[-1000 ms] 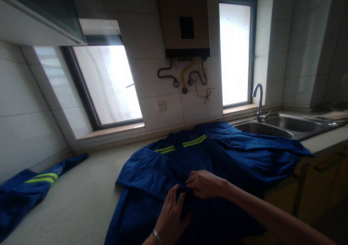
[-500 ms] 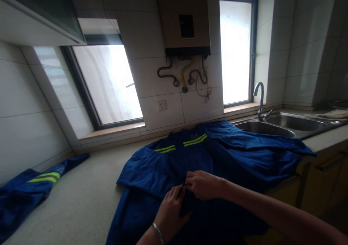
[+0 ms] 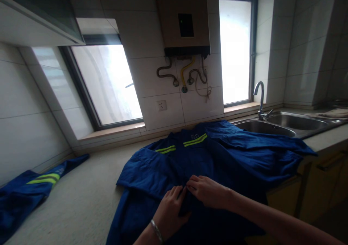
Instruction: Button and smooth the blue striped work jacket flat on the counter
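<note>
A blue work jacket with yellow-green reflective stripes across the chest lies spread over the counter, its collar towards the wall. My left hand, with a silver bangle at the wrist, pinches the jacket's front near the middle. Right beside it, my right hand has its fingertips closed on the same front edge. The two sets of fingertips almost meet. Whatever small part of the front lies between them is hidden by the fingers and the dim light.
Another folded blue garment with a reflective stripe lies on the counter at the left. A double steel sink with a tap is at the back right. A water heater hangs on the wall above.
My right hand has shifted slightly down and to the right. My left hand stays pinched at nearly the same spot, and the jacket lies as before.
</note>
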The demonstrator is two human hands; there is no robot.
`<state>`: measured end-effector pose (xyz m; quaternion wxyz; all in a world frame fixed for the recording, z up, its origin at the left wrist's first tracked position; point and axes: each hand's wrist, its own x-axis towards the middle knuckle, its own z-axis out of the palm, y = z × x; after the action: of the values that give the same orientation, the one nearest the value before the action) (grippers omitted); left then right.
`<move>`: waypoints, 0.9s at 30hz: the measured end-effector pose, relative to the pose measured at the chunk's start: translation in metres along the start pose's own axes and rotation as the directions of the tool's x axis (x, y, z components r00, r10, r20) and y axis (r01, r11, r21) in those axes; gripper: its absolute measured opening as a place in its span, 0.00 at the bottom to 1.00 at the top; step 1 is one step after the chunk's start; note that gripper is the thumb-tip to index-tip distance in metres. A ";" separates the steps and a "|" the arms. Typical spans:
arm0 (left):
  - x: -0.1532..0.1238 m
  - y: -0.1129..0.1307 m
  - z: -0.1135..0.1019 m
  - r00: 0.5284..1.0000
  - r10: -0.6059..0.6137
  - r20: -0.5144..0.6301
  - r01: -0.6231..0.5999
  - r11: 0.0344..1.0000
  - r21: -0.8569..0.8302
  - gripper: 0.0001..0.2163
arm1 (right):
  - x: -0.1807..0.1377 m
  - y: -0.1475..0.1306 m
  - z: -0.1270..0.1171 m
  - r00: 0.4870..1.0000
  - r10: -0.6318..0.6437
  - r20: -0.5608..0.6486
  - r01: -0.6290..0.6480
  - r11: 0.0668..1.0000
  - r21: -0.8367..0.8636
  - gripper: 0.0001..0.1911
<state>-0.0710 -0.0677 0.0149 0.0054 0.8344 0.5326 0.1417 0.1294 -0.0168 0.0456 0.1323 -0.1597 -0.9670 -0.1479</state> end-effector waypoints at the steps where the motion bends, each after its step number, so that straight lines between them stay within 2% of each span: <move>1: 0.000 0.000 0.000 1.000 0.008 -0.003 -0.008 1.000 0.004 0.30 | -0.001 -0.001 0.001 1.000 0.002 -0.012 -0.002 1.000 -0.005 0.12; 9: 0.002 0.002 -0.002 1.000 0.030 0.004 -0.030 0.998 0.058 0.28 | -0.006 -0.006 0.014 0.998 0.024 -0.065 -0.031 0.994 -0.101 0.12; 14: 0.004 0.007 -0.010 0.996 0.053 0.068 -0.059 0.994 0.092 0.27 | 0.001 -0.016 0.020 0.998 -0.005 -0.059 -0.005 0.986 -0.169 0.06; 23: 0.002 0.013 -0.018 0.986 0.116 0.117 -0.129 0.986 0.106 0.24 | 0.002 -0.022 0.027 0.997 0.033 -0.063 -0.043 0.987 -0.153 0.08; 27: 0.003 0.015 -0.019 0.984 0.110 0.143 -0.121 0.990 0.076 0.24 | 0.001 -0.024 0.030 0.997 0.068 -0.039 -0.072 0.990 -0.121 0.10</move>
<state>-0.0611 -0.0741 0.0358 -0.0012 0.8712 0.4871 0.0606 0.1137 -0.0281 0.0128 0.1441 -0.1988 -0.9475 -0.2049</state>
